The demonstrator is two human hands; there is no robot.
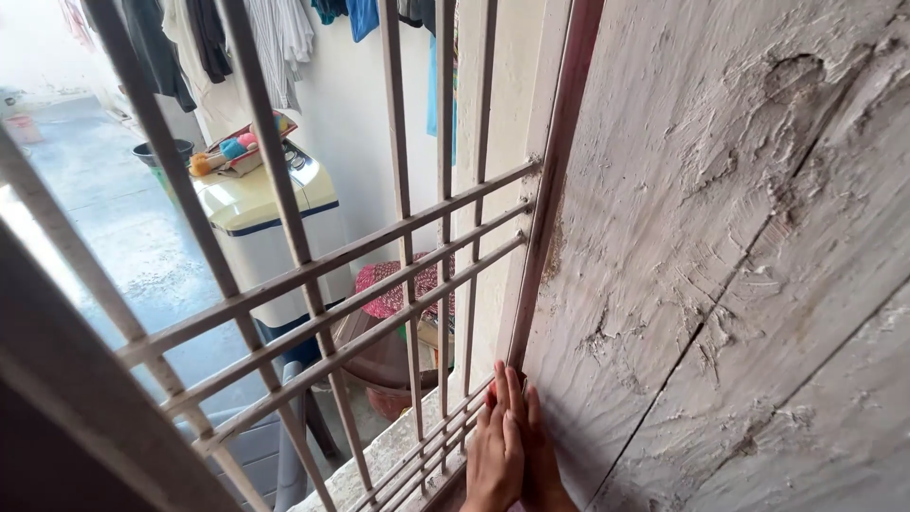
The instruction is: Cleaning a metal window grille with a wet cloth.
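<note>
Down at the bottom edge, where the wrists are cut off, the left hand [495, 453] lies flat over the right hand [542, 455], both pressing a mostly hidden red thing [491, 395] against the rough wall [720, 265] beside the window grille [379, 284].

- A home, seen from inside a barred window [379, 256] looking out on a back yard.
- Laundry [237, 38] hangs on a line along the pale outer wall.
- A white washing machine [256, 218] stands below it, a tray of coloured bits [242, 147] on its lid.
- A dark bucket [156, 154] sits on the wet concrete floor.
- A stool with a patterned cloth [403, 284] is near the sill.
- Rough, cracked plaster wall [739, 265] beside the window frame.
</note>
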